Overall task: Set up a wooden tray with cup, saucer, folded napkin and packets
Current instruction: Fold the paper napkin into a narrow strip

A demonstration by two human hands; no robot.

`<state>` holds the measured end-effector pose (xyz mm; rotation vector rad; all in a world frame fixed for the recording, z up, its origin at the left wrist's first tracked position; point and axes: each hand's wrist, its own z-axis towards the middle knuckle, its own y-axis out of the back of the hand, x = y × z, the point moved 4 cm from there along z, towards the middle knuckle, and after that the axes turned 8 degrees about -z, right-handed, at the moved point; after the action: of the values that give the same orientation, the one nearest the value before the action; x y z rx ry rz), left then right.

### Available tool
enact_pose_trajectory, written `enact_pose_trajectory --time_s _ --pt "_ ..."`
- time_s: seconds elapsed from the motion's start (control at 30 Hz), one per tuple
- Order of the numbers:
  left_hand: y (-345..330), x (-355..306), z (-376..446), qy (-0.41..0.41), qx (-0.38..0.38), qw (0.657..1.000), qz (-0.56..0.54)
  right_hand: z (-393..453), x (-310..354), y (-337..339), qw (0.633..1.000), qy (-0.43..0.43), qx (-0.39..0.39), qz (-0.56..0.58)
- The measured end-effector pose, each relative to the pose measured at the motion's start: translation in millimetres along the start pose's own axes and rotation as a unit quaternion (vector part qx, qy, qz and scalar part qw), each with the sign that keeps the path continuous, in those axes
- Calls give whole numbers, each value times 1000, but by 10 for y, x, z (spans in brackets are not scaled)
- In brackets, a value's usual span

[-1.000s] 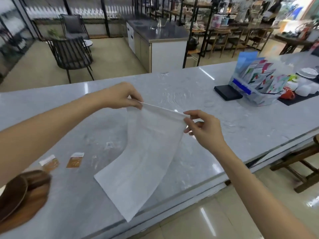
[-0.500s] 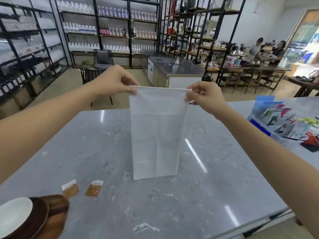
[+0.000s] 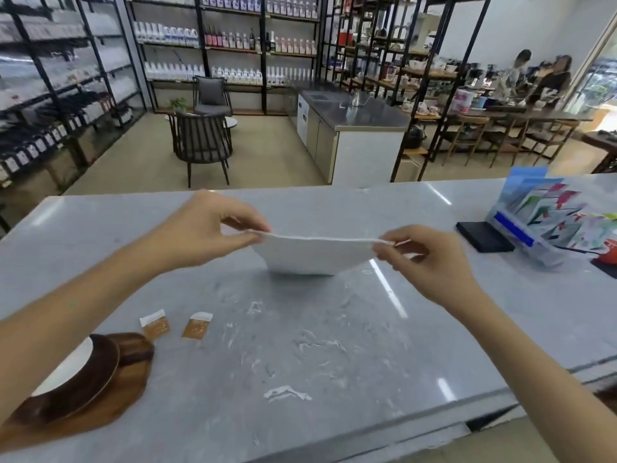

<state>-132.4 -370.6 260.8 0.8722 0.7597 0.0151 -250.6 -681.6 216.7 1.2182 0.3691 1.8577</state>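
Observation:
A white napkin hangs low over the grey marble counter, its bottom edge touching the surface. My left hand pinches its left top corner and my right hand pinches the right one. Two small brown packets lie flat on the counter nearer to me on the left. At the lower left sits a wooden tray bearing a dark saucer with a white inside; my left forearm covers part of it. No cup is visible.
A clear holder of colourful leaflets and a black pad stand at the counter's right, with a red object beside them. Beyond the counter are chairs, shelving and seated people. The counter's near edge runs along the bottom right.
Both hands have lowered the napkin from chest height, where it hung full length, down to the counter. Its lower part now folds onto the surface. The camera view has tilted.

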Motion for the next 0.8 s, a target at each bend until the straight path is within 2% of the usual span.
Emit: enact_pose_trajectory --time_s 0.1,0.2,0.37,0.5,0.63,0.8 --pt "-445 -33 -711 16 60 998 7 -748 -105 -180 999 -4 44 -2" --pt "-836 33 -1290 89 102 990 -25 -1410 -195 -342 994 -29 102 12" --pt "-1192 116 -1779 184 107 970 -120 -1997 -250 -446 983 -73 159 57" --pt "-1205 241 -1802 230 58 948 -210 -1942 -358 -493 976 -138 137 100" --pt "-1227 514 -1542 257 -36 914 -311 -1592 -527 -659 965 -180 112 154" --pt "-1392 1149 -1095 287 -93 885 -356 -1024 -835 -1069 955 -211 96 183"
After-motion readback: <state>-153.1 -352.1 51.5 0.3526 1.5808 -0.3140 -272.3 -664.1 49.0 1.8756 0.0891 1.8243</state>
